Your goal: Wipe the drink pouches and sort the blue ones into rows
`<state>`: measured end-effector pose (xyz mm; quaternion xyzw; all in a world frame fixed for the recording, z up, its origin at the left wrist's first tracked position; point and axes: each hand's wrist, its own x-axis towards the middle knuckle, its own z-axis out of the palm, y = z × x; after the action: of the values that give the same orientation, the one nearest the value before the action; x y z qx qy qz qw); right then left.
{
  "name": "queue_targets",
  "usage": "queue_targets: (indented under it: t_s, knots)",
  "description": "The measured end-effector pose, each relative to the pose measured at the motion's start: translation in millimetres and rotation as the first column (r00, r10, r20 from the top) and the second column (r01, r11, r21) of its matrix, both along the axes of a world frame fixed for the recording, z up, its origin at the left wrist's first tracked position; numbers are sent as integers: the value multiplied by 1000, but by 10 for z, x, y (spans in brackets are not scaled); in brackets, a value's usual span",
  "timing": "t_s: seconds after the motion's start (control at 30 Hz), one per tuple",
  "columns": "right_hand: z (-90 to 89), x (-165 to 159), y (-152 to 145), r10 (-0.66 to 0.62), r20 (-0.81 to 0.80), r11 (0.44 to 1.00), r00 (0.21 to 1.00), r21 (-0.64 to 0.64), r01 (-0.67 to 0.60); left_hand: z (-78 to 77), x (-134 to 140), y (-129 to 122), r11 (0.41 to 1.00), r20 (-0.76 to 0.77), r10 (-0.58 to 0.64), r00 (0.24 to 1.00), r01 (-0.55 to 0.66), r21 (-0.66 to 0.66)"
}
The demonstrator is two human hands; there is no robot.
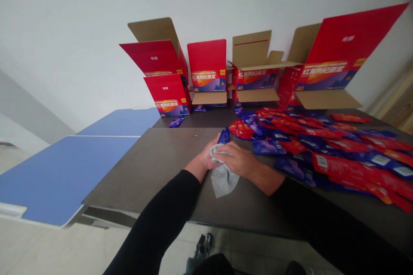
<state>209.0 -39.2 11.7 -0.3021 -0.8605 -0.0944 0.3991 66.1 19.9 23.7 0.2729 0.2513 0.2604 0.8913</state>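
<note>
Plainly, left fingers (213, 142): pinching blue sachet (225, 136)
Right fingers (227, 150): pinching gray cloth (223, 180)
Beneath fingers: dark surface (164, 159)
Left of them: blue table (64, 172)
Beyond: red cartons (164, 94), white wall (97, 13)

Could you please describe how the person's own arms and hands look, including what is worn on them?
Both the left hand and right hand are without gloves. The left sleeve and right sleeve are black, plain and close-fitting, ending above the wrists. No watch or bracelet shows.
</note>
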Motion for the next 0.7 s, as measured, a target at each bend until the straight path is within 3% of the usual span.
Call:
queue_targets:
  t_s: [0.1,0.23,0.7]
  knots:
    - [-43,21,70,-79,-132,997,988,-21,77,-20,64,-27,999,-40,-35,999,35,-7]
    - [-84,70,147,-172,-270,985,947,-61,162,-12,144,-76,999,-61,4,998,-1,48]
    - [-153,237,277,-373,-442,928,816,-169,333,-84,4,-87,973,-176,34,984,8,232]
